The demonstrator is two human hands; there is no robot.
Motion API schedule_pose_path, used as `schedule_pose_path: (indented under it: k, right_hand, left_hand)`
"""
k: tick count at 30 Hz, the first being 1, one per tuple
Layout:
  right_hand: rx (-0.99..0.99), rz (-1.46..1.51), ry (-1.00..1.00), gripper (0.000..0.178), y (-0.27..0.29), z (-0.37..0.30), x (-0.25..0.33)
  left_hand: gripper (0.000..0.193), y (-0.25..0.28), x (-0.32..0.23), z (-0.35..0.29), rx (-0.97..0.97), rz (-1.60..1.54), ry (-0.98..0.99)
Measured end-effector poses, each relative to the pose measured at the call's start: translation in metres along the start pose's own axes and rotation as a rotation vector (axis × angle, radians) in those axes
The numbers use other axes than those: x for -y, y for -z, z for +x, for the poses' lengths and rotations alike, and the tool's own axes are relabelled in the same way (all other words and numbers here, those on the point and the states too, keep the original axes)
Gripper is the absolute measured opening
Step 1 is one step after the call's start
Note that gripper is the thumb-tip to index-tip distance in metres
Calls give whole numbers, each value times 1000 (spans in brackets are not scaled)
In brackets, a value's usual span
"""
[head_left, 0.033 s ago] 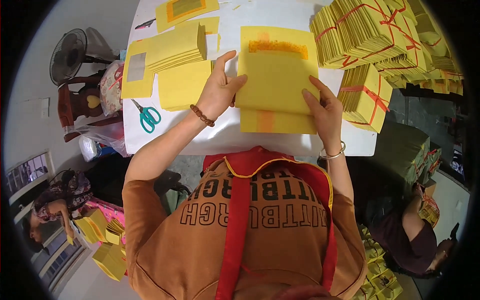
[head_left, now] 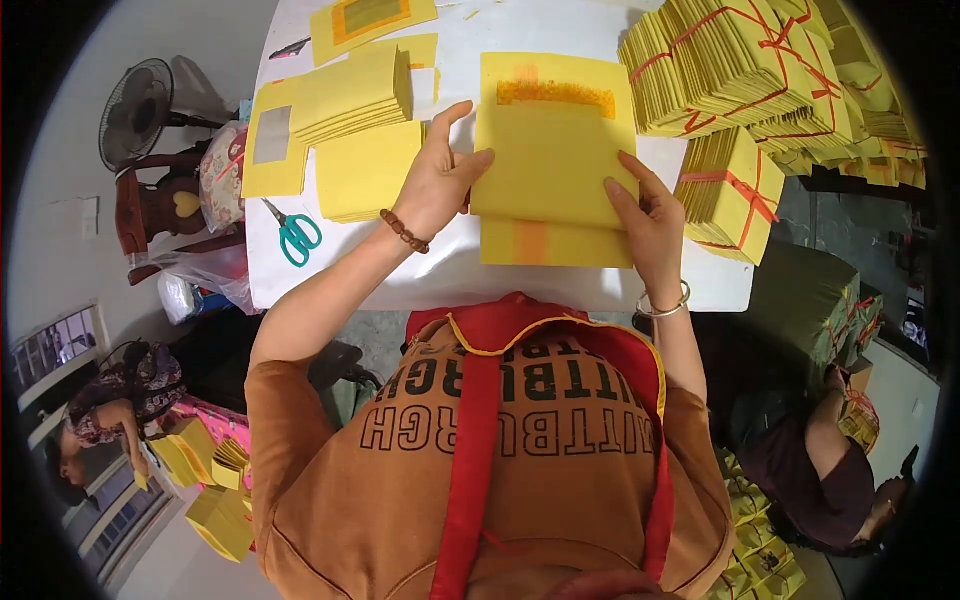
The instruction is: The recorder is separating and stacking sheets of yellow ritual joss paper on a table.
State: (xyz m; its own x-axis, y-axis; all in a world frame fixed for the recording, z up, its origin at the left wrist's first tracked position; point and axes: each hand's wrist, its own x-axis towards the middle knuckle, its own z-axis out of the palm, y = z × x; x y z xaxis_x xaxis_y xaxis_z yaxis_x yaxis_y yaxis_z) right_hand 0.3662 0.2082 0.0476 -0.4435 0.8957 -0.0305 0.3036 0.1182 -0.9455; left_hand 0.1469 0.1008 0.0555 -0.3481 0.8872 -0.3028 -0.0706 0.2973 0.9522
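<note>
In front of me, over the white table [head_left: 380,270], my two hands hold a folded-looking yellow paper piece [head_left: 555,165] with a speckled orange band across its upper part. Another yellow sheet [head_left: 585,248] with a pale orange patch shows below its lower edge. My left hand [head_left: 443,180] has its thumb on the left edge; the index finger points away and other fingers are partly hidden. My right hand [head_left: 655,225] grips the right edge, thumb on top. Left of these lie stacked yellow paper pieces [head_left: 355,95] and teal-handled scissors [head_left: 298,238].
Bundles of yellow paper [head_left: 715,75] tied with red string crowd the table's right side. A framed orange-edged sheet [head_left: 370,15] lies at the far left. Beyond the table stand a fan [head_left: 137,110] and a wooden chair [head_left: 170,210]. Two people are at the lower left and lower right.
</note>
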Motion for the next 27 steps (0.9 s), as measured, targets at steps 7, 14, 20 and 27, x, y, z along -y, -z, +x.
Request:
schedule_pose_path:
  k: [7, 14, 20, 27]
  right_hand:
    - [-38, -78, 17, 37, 0, 2, -3]
    - [-68, -206, 31, 36, 1, 2, 0]
    - [-48, -244, 19, 36, -1, 2, 5]
    - [-29, -193, -28, 35, 0, 2, 4]
  left_hand:
    - [55, -2, -14, -4, -22, -29, 3]
    - [45, -1, -25, -8, -262, 846, -770]
    - [41, -47, -25, -4, 131, 1101, -1010]
    - [45, -51, -5, 7, 107, 1171, -946]
